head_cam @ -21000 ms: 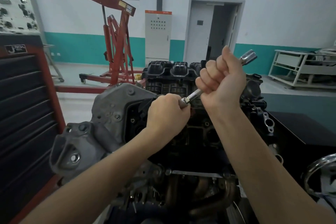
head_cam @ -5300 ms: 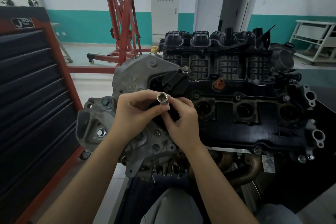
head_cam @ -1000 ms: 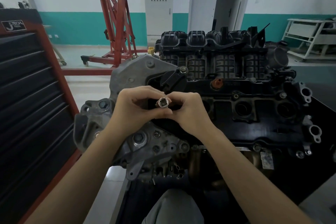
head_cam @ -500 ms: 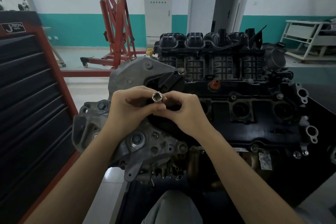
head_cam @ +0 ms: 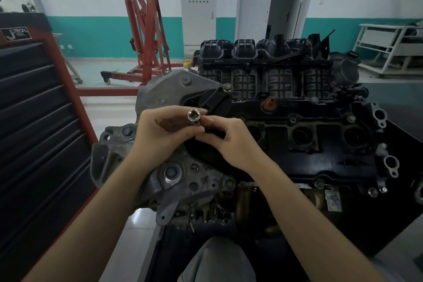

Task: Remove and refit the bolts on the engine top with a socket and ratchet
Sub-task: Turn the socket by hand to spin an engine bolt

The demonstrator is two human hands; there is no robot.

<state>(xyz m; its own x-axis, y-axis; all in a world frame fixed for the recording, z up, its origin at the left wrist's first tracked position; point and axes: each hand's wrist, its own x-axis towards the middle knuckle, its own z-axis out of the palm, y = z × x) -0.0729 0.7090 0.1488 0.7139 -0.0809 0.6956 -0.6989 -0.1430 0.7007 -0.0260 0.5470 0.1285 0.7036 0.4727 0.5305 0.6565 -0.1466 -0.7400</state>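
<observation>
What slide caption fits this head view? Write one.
Both hands, left hand and right hand, hold a socket above the engine.

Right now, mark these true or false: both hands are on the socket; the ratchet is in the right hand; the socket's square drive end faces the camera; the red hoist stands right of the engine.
1. Both hands are on the socket: true; left hand and right hand pinch it.
2. Ratchet in the right hand: false; no ratchet is visible.
3. Square drive end faces the camera: true.
4. Hoist right of the engine: false; the red hoist stands behind, to the left.
</observation>
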